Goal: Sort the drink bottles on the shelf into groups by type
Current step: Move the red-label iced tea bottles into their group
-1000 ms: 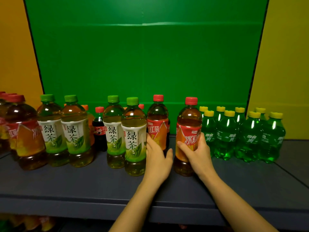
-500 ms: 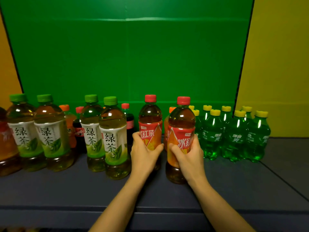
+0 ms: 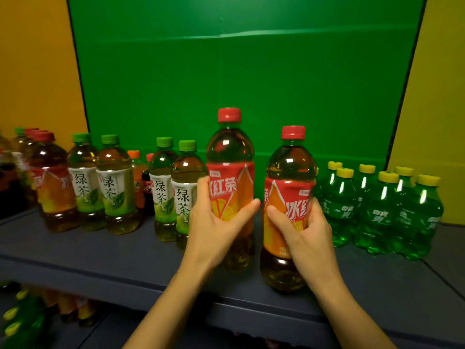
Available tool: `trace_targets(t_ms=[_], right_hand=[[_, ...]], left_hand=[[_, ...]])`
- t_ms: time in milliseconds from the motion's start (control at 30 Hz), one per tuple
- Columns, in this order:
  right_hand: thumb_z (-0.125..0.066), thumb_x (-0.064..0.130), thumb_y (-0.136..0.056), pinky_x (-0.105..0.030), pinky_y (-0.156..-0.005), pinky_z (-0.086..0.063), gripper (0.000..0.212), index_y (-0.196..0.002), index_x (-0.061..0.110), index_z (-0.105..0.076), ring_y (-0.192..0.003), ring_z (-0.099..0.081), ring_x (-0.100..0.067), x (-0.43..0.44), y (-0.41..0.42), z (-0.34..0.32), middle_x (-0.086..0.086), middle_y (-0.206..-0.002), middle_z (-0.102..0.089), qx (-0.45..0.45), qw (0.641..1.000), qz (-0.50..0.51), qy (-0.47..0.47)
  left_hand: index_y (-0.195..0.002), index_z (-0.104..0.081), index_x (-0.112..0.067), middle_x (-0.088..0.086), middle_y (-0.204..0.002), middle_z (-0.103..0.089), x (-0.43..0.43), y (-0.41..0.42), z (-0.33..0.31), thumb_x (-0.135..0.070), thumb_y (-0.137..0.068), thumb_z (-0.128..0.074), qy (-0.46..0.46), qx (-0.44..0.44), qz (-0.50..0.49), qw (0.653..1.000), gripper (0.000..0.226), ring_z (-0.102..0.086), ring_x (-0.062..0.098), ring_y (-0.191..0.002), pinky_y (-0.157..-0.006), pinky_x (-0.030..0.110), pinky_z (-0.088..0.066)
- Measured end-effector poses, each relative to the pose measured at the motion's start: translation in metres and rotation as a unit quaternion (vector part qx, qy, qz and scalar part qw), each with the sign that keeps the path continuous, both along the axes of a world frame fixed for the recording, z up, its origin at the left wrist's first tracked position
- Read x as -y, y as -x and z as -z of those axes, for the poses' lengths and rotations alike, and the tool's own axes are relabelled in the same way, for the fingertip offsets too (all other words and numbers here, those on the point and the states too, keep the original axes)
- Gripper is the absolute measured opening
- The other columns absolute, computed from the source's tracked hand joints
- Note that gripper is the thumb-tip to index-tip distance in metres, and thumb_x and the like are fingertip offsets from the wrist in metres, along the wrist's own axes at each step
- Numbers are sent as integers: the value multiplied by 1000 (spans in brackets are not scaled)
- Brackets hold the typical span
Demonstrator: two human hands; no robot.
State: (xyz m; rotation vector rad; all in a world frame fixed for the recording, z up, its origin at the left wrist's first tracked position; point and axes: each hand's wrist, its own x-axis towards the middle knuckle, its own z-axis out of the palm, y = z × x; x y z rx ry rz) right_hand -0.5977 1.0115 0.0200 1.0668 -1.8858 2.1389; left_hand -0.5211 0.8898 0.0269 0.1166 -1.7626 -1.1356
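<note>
Left tea bottle [image 3: 230, 157]: red cap, red and orange label, dark tea inside. It is upright, the second bottle out to the left of the green soda bottles [image 3: 382, 210], and its cap sits well above theirs.
Left hand [image 3: 214, 233]: wrapped round the label of the left tea bottle, thumb across the front and fingers round the far side.
Right tea bottle [image 3: 289, 172]: same kind, upright, just left of the green soda bottles and nearer the camera than they are. Whether its base rests on the shelf [image 3: 100, 258] cannot be told.
Right hand [image 3: 307, 235]: curled round the lower label of the right tea bottle, thumb on the front and fingers round its right side.
Change from half a second ago: then the two caps were almost level. Now the left tea bottle is higher than the right one, and both have come forward, away from the line of the green soda bottles.
Green soda bottles: a tight cluster with yellow caps, standing at the right end of the shelf, just as before.
Green tea bottles [image 3: 113, 187]: four with green caps, standing in two pairs further left of the green soda bottles than the held pair.
Small bottles [image 3: 137, 177]: an orange one and a dark one behind the green tea bottles, on the same far side from the green soda bottles.
More tea bottles [image 3: 54, 187]: red caps, farthest left from the green soda bottles.
</note>
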Motion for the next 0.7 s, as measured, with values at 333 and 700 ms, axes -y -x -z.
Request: trace_targets(t_ms=[333, 700], right_hand=[[-76, 60, -57, -10, -68, -50, 60, -105, 29, -57, -84, -66, 4, 41, -43, -11, 15, -92, -70, -22, 990, -139, 8], [-67, 68, -53, -9, -73, -50, 67, -109, 34, -55, -88, -62, 8, 130, -100, -6, 20, -96, -66, -32, 983, -183, -13]], left_hand=[[-99, -48, -43, -30, -94, -62, 38, -92, -19, -55, -56, -68, 24, -31, -131, 991, 49, -62, -7, -88, -71, 9, -49], [-99, -44, -48, -15, -101, -58, 131, -169, -5, -45, -65, -77, -21, -8, -216, 976, 48, -58, -14, -85, -74, 18, -45]])
